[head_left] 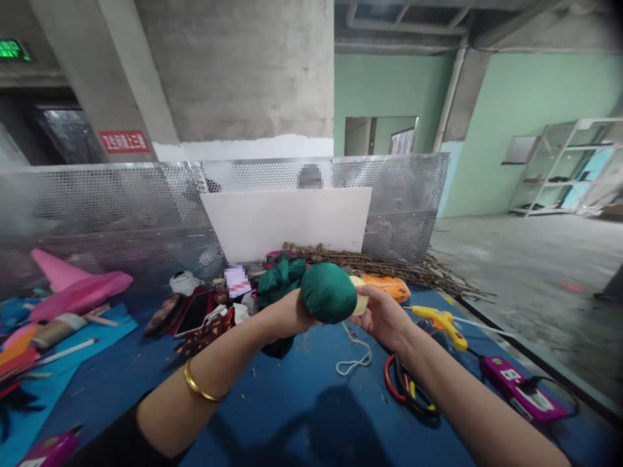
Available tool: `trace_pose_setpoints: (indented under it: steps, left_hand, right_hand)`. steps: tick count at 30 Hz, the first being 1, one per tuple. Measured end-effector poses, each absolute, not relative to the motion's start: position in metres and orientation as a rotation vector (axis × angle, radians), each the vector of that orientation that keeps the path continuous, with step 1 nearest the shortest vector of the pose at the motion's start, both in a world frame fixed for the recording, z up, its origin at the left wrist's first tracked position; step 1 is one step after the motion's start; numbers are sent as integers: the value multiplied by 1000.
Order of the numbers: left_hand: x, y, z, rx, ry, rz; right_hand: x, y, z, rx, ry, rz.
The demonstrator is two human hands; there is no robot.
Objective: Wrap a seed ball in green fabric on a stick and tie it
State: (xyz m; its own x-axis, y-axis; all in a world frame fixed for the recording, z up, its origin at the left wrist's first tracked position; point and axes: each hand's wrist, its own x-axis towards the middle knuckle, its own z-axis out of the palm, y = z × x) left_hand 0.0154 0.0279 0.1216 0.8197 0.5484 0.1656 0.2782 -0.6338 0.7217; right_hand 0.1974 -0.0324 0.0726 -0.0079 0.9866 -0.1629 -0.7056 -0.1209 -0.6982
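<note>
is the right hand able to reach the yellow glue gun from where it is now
Probably yes: the yellow glue gun lies to the right of the right hand, its handle uncovered, though that hand would likely have to let go of the pale yellow piece first.

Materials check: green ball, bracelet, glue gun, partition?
Ball: probably satin-like fabric, from the soft sheen on its smooth green surface; filling hidden.
Bracelet: likely polished metal, gold-coloured with bright highlights; solid or plated, can't tell.
Glue gun: likely moulded plastic, from its even yellow colour and rounded body.
Partition: likely bare sheet metal, silvery grey with rows of small holes.
</note>
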Motion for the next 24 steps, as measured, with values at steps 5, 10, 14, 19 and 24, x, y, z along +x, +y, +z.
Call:
trace_pose_setpoints:
  steps: [5, 10, 14, 19, 24]
  left_hand:
    - [14, 30, 120, 2055, 741, 356]
    - [14, 28, 129, 1844, 755, 320]
    - [14, 37, 128, 1755, 712, 273]
    - [14, 44, 130, 1744, 693, 185]
    - [4, 51, 143, 1822, 983, 380]
  right_hand:
    - [194, -23, 81, -666, -437, 1662]
    - [197, -17, 83, -649, -485, 1651]
    - [195, -13, 81, -565, -443, 1652]
    - [195, -10, 76, -602, -547, 1601]
    - [208, -17, 64, -875, -799, 1321]
